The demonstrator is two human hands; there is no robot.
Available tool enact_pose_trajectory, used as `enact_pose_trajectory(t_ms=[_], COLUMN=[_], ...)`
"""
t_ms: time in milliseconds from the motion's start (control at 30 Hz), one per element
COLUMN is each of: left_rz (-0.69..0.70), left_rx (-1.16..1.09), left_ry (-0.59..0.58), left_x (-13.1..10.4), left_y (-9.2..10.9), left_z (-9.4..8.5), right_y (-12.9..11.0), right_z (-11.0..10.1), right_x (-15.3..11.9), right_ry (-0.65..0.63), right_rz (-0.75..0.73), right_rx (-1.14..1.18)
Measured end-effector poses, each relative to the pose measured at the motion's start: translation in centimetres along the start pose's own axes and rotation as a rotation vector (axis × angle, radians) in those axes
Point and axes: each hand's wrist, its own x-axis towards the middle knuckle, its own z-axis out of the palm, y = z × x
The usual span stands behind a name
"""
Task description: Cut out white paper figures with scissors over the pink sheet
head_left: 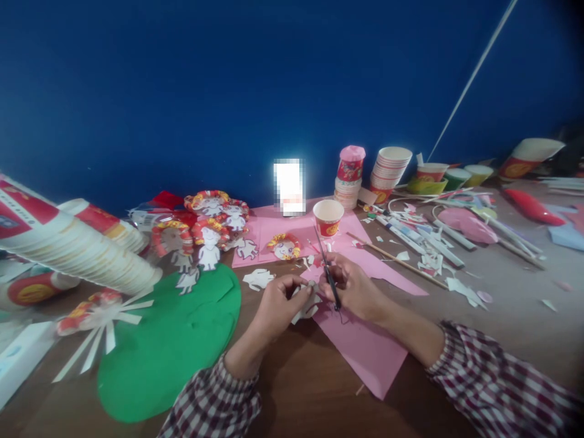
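Observation:
My left hand (pixel 283 305) pinches a small white paper cutout (pixel 306 309) in front of me. Close by on its right, my right hand (pixel 353 286) is closed round a dark slender tool (pixel 329 274), its thin tip pointing up and away; it looks like scissors or a craft knife. Pink paper (pixel 365 350) lies under and beside my right hand. Another white cutout (pixel 259 278) rests on the table just beyond my left hand. Past my hands stands an upright paper cup (pixel 328 218), with a decorated ring (pixel 283 246) to its left.
Green paper (pixel 168 347) covers the left, near stacked cups (pixel 95 249) and ringed paper figures (pixel 210 246). More cups (pixel 391 170) stand at the back right. A wooden stick (pixel 401 263), pens (pixel 404 234) and paper scraps lie to the right. A bright screen (pixel 291 187) is behind.

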Motion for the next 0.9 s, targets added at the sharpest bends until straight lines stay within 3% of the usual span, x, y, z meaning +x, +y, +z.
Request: enact_pose_trajectory(t_ms=[333,600,667,900], left_rz=[-0.223,-0.194,-0.169,-0.126], left_rx=[-0.362,-0.45,-0.475,-0.481], left_ry=[0.042,0.209,0.254,0.401], left_x=[-0.6,-0.2,-0.1,0.4], left_y=[0.4,0.2,0.2,0.1], left_z=[1.2,0.9,0.6,-0.1], right_y=[-0.6,-0.8,-1.0,-2.2], right_z=[0.3,0.5,0.9,2.8], right_x=[0.2,-0.2,-0.7,-2.7], right_ry=[0.058,0.109,0.068,-0.267], right_rz=[0.08,-0.036,-0.012,0.175], right_rx=[0.057,-0.05,-0.026,-0.002])
